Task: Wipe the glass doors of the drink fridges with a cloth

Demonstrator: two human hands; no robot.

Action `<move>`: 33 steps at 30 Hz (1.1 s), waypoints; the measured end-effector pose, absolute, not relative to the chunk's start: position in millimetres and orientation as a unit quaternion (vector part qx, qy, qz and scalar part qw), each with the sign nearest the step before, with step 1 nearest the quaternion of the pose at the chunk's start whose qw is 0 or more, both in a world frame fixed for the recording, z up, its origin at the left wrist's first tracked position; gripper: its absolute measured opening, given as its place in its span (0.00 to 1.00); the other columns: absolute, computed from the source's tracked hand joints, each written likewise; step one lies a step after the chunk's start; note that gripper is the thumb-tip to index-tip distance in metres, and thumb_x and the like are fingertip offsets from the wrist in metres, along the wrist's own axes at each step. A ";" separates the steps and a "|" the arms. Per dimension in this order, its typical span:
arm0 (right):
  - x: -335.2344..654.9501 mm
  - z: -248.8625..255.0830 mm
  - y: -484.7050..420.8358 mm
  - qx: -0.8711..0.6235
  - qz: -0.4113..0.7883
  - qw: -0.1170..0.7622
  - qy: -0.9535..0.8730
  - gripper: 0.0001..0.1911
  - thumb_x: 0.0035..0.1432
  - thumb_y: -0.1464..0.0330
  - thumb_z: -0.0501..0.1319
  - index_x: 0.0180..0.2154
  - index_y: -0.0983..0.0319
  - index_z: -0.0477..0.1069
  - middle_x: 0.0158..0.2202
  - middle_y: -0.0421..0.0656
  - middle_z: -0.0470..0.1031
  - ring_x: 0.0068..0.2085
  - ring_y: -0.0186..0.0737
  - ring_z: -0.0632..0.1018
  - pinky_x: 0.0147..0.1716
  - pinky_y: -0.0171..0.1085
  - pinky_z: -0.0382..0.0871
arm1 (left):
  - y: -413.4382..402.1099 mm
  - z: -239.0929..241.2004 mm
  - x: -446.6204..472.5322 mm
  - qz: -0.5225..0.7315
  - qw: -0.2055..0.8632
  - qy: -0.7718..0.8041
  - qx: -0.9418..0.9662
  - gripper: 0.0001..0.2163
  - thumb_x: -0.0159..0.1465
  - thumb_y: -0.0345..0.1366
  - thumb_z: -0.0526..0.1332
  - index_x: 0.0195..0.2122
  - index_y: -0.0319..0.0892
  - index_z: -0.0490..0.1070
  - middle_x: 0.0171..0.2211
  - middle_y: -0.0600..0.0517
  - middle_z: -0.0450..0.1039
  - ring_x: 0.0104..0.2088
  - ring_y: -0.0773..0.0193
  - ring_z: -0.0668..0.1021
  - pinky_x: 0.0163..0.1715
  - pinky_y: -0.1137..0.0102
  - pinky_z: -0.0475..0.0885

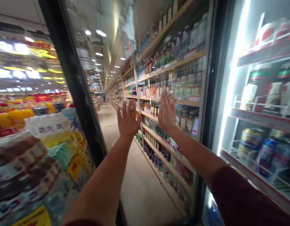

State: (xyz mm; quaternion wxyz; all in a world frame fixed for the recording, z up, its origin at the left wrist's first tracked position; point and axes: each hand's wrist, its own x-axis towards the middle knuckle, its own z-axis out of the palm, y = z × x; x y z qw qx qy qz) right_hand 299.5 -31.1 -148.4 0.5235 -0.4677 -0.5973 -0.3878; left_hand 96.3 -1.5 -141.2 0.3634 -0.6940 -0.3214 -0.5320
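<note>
Both my arms reach forward to the tilted glass door point(135, 185) of a drinks fridge. My left hand point(128, 121) is open, fingers spread and palm flat toward the glass, and it holds nothing. To its right, my right hand point(167, 113) lies flat at about the same height, fingers nearly together. Under its fingers a pale, crumpled cloth point(175, 98) shows at the fingertips and right side, pressed toward the glass. Most of the cloth is hidden by the hand. Rows of bottles on shelves point(168, 67) appear in the pane, seen through it or mirrored.
On the right stands the lit fridge interior, with wire-fronted shelves point(265, 119), bottles and cans point(250, 142). The door's black frame point(76, 75) slants down on the left. Beyond it are stacked packs of bottled drinks point(20, 163) with yellow price signs point(75, 166).
</note>
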 end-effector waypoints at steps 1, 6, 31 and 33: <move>292.9 -149.7 -30.6 -0.472 -0.387 0.527 -0.591 0.39 0.65 0.72 0.49 0.73 0.66 0.39 0.74 0.50 0.47 0.74 0.52 0.51 0.72 0.59 0.43 | -1.0 -141.3 96.3 -0.531 0.363 -0.323 -0.694 0.30 0.73 0.46 0.50 0.73 0.42 0.46 0.72 0.46 0.48 0.73 0.53 0.47 0.72 0.52 0.36; 279.5 -177.1 -33.5 -0.356 -0.449 0.367 -0.733 0.38 0.64 0.70 0.52 0.73 0.63 0.46 0.71 0.45 0.56 0.72 0.44 0.55 0.74 0.50 0.43 | -0.4 -141.2 95.1 -0.532 0.348 -0.322 -0.701 0.30 0.72 0.47 0.51 0.73 0.43 0.47 0.72 0.46 0.49 0.73 0.52 0.47 0.72 0.51 0.36; 341.6 -200.8 -39.0 -0.458 -0.452 0.423 -0.638 0.34 0.68 0.68 0.47 0.73 0.63 0.44 0.71 0.49 0.56 0.73 0.47 0.54 0.72 0.54 0.48 | -3.8 -139.7 96.0 -0.541 0.296 -0.321 -0.719 0.28 0.73 0.46 0.47 0.73 0.45 0.49 0.72 0.48 0.49 0.74 0.54 0.46 0.73 0.51 0.34; 337.2 -212.3 -43.8 -0.397 -0.464 0.336 -0.717 0.34 0.67 0.69 0.49 0.72 0.59 0.49 0.69 0.44 0.61 0.71 0.43 0.58 0.73 0.50 0.47 | -5.6 -139.4 96.2 -0.542 0.292 -0.322 -0.719 0.28 0.73 0.45 0.47 0.73 0.45 0.49 0.72 0.48 0.49 0.74 0.54 0.46 0.73 0.51 0.34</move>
